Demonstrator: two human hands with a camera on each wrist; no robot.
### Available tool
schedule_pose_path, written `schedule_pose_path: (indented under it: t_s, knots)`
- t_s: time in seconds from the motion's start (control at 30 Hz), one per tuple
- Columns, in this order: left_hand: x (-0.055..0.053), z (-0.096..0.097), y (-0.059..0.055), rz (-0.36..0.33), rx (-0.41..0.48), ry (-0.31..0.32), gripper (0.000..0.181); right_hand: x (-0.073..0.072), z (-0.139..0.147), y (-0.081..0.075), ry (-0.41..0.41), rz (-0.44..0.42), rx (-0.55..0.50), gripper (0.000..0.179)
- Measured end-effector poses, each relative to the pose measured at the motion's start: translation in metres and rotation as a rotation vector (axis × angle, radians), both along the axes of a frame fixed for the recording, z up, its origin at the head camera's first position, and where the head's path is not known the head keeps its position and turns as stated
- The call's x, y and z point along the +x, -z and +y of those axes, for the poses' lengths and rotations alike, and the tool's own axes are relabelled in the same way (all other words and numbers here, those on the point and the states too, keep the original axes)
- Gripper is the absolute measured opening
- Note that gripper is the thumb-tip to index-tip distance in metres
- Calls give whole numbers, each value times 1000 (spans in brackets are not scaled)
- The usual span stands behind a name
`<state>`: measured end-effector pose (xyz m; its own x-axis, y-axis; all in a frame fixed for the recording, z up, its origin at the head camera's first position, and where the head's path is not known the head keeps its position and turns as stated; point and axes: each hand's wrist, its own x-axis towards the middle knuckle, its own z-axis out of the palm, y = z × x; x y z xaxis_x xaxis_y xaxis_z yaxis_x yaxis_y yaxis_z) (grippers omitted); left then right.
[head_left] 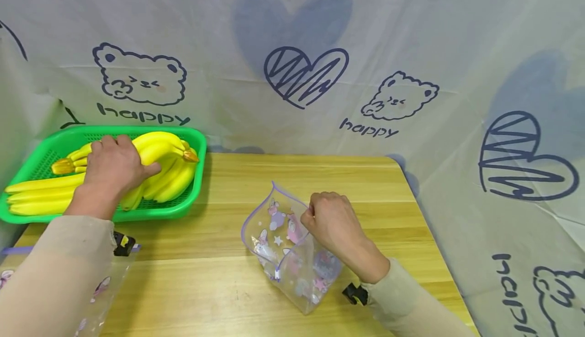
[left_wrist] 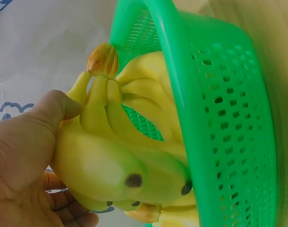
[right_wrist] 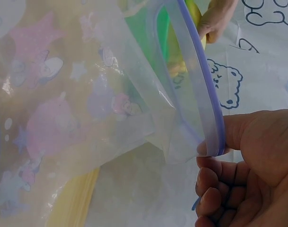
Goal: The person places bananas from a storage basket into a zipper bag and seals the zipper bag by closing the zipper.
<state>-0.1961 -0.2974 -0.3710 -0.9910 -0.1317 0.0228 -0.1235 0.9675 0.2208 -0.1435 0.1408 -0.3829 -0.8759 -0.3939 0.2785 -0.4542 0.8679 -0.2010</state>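
Observation:
My left hand (head_left: 114, 167) reaches into the green basket (head_left: 194, 202) and grips a bunch of yellow bananas (left_wrist: 101, 161); in the left wrist view the thumb lies along its side, below the brown stem. More banana bunches (head_left: 43, 195) lie around it in the basket. Over the table, my right hand (head_left: 335, 230) pinches the purple zip edge of a clear zip bag (head_left: 297, 276) printed with pink rabbits and stars. The bag's mouth gapes open, its slider (head_left: 277, 274) at the near side. In the right wrist view, thumb and forefinger meet at that edge (right_wrist: 215, 123).
A second printed zip bag (head_left: 109, 281) lies at the lower left, partly beneath my left sleeve (head_left: 50, 276). The wooden table (head_left: 205, 286) ends at a pale cloth (head_left: 228, 98) with bear and heart drawings, which hangs behind it and to the right.

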Motion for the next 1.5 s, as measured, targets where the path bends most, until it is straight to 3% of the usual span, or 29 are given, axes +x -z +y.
schedule_pose_path:
  t_s: [0.27,0.43,0.6,1.0,1.33,1.5]
  knots:
    - [-2,-6,0,1,-16,47,94,0,1,-1,13,-4,2,24]
    - [-2,-8,-1,83,-34,63,87,0,1,-2,21,1,7,24]
    - [0,-3,-10,143,-20,90,81,0,3,-2,27,-6,10,24]
    - [14,41,-43,136,9,152,79,-2,4,-7,42,0,0,21]
    - [30,84,-49,340,-38,244,54,-2,7,-7,50,-4,3,22]
    - [42,102,-50,350,-64,308,55,-2,6,-9,48,-3,-7,22]
